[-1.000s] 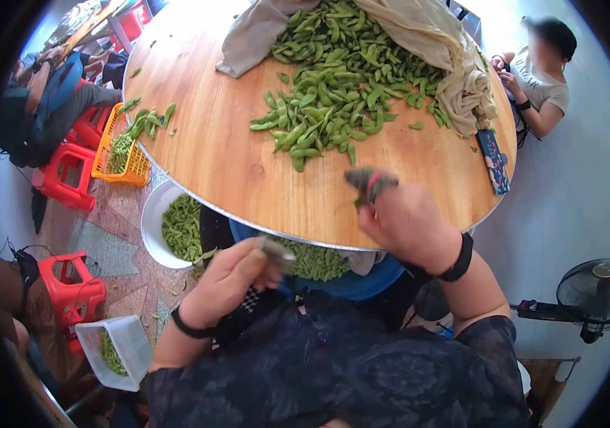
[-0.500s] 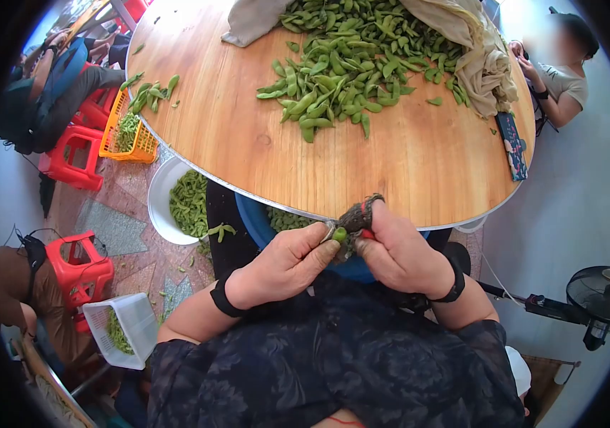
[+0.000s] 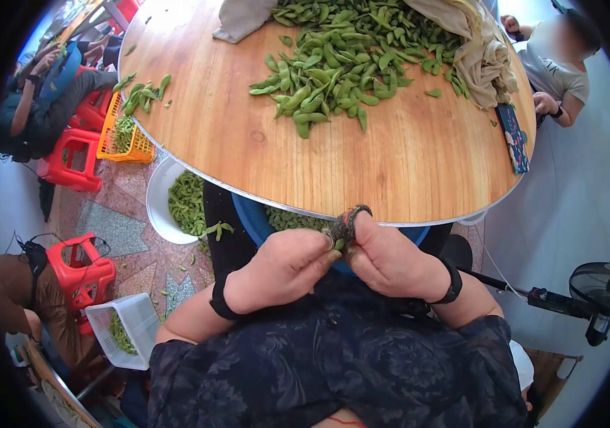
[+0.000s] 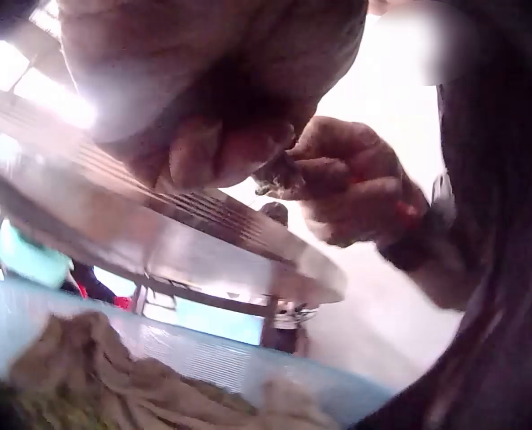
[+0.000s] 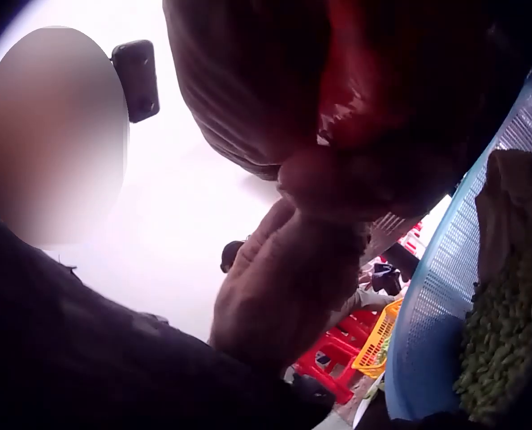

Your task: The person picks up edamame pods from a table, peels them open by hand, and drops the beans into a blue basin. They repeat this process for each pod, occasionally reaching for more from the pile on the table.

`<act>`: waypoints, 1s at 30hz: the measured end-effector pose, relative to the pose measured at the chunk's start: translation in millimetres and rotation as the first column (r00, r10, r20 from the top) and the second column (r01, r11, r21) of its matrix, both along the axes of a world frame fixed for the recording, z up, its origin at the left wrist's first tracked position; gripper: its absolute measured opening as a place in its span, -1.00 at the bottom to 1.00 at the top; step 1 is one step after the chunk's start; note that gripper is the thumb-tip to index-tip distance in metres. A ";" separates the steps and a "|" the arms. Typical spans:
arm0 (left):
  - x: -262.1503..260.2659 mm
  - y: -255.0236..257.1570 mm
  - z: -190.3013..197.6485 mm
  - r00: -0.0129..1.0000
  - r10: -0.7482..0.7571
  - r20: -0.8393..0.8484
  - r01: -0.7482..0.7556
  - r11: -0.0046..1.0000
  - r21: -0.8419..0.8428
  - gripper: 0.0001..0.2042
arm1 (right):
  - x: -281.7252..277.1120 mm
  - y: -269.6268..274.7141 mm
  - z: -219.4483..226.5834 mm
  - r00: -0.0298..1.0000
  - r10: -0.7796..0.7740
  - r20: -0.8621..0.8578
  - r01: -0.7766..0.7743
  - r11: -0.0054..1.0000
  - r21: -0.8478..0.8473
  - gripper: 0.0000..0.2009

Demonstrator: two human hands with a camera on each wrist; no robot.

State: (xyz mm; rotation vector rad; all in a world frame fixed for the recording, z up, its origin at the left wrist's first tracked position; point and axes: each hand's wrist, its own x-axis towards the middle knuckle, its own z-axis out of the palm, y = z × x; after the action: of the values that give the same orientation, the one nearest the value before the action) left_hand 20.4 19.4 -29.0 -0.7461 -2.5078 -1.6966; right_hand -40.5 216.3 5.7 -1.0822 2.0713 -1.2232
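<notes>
Over the table's near edge, both hands meet at a small green soybean pod [image 3: 339, 244], mostly covered by fingers. The left hand [image 3: 280, 267] pinches it between thumb and fingers. From the other side, the thumb and curled fingers of the right hand [image 3: 397, 262] grip it too. A dark wrap with a red band [image 3: 348, 222] covers a right fingertip. Under the hands is a blue basket [image 3: 249, 218] of shelled green beans [image 3: 293, 219], with a beige cloth [image 4: 113, 372] inside it. In the right wrist view, beans [image 5: 503, 331] fill the basket's bottom.
A heap of pods [image 3: 333, 64] lies on the round wooden table [image 3: 212, 128], beside a beige cloth [image 3: 487, 71] and a dark patterned case [image 3: 511, 139]. At left are a white bucket [image 3: 159, 207], an orange basket [image 3: 134, 151] and red stools [image 3: 77, 160]. A fan [image 3: 608, 289] stands right.
The hands were apart a second ago, the right over the tabletop and the left lower down. They came together at the pod, which is now more covered by the fingers.
</notes>
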 end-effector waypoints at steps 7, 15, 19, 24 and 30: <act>6.8 -4.4 -10.4 0.313 -0.851 0.423 -0.365 0.303 0.880 -0.73 | 1.6 -4.6 5.3 0.901 0.185 -0.392 -0.181 0.982 0.049 -0.83; -14.3 -6.6 12.6 0.972 -0.181 0.151 0.172 0.983 0.067 -0.83 | -21.7 15.1 21.6 0.971 0.202 -0.132 -0.180 0.971 0.159 -0.80; -13.8 -5.4 6.9 0.990 -0.098 -0.100 0.092 0.994 -0.067 -0.87 | -27.3 12.5 12.2 0.947 0.223 0.233 -0.202 0.973 -0.110 -0.83; -9.8 -14.9 8.3 0.985 -0.154 -0.072 0.150 0.987 -0.058 -0.90 | -28.6 6.6 17.0 0.805 0.235 0.544 -0.209 0.972 -0.109 -0.84; -1.7 -18.5 -3.4 0.725 -0.563 0.396 0.269 0.761 0.591 -0.85 | -26.4 -7.0 32.1 0.352 0.185 0.917 -0.216 0.970 -0.113 -0.84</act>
State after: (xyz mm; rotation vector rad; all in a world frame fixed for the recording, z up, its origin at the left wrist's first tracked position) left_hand 18.7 1.0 -32.3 -0.9374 -2.0475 -2.9660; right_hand -66.9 209.3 37.8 -0.3724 0.9943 -1.2288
